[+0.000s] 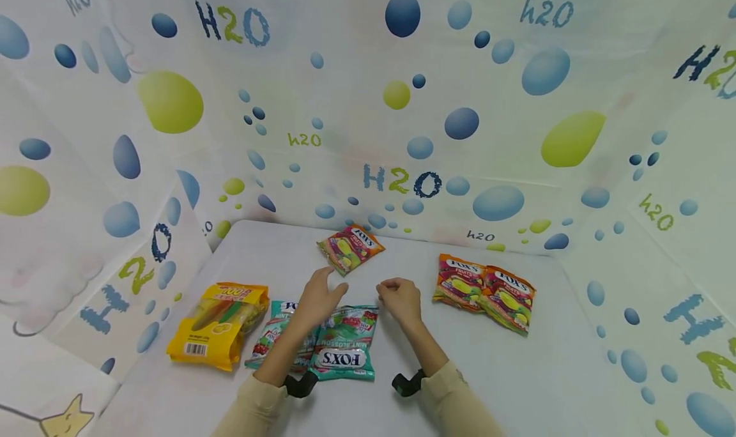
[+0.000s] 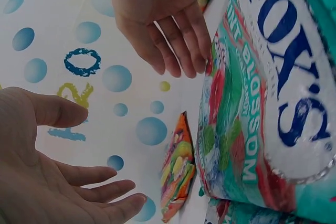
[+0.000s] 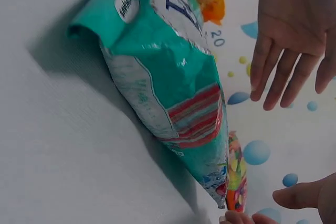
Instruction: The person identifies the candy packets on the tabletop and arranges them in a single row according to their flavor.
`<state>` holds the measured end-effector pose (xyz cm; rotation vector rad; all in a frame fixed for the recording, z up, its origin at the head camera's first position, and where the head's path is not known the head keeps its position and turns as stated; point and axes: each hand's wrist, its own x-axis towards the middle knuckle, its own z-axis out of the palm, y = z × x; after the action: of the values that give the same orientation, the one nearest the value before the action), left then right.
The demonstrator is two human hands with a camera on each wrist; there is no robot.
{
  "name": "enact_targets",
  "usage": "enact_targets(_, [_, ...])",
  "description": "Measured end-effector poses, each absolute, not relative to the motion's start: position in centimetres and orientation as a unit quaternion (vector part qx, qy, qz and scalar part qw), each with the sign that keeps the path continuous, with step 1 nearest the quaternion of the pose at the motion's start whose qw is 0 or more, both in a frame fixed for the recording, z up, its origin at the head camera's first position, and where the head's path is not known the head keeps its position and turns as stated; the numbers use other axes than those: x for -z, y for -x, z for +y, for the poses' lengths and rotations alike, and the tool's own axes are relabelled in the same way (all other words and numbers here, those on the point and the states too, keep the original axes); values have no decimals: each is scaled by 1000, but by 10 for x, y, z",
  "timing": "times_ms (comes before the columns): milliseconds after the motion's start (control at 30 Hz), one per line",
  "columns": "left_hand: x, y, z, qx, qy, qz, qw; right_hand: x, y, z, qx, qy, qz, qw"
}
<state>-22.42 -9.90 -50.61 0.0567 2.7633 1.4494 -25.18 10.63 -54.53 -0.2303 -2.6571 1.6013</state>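
Note:
Two teal Fox's Mint Blossom candy bags lie side by side near the front: the right bag (image 1: 345, 341) and the left bag (image 1: 270, 341), the latter partly hidden by the left forearm. Above them hovers my left hand (image 1: 316, 298), fingers extended and thumb apart, holding nothing. My right hand (image 1: 400, 301) is just past the right bag's upper right corner; its fingers bend loosely around no object. In the left wrist view, the left hand (image 2: 68, 166) and right hand (image 2: 163, 19) face the bag. An orange Fox's Fruits bag (image 1: 349, 248) lies beyond the left fingertips.
On the left stands a yellow snack bag (image 1: 215, 325). Two overlapping orange Fox's Fruits bags, the left one (image 1: 458, 282) and the right one (image 1: 508, 298), lie on the right. A patterned curtain (image 1: 356, 105) borders the white table (image 1: 563, 360) at the back and sides.

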Motion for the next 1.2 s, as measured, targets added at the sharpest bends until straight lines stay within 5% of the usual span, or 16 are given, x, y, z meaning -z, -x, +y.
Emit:
enact_targets(400, [511, 264, -100, -461, 0, 887, 28, 547, 288, 103, -524, 111, -844, -9])
enact_targets(1000, [537, 318, -105, -477, -12, 878, -37, 563, 325, 89, -641, 150, -753, -17])
enact_targets(1200, [534, 330, -110, -472, 14, 882, -10, 555, 336, 82, -690, 179, -699, -52])
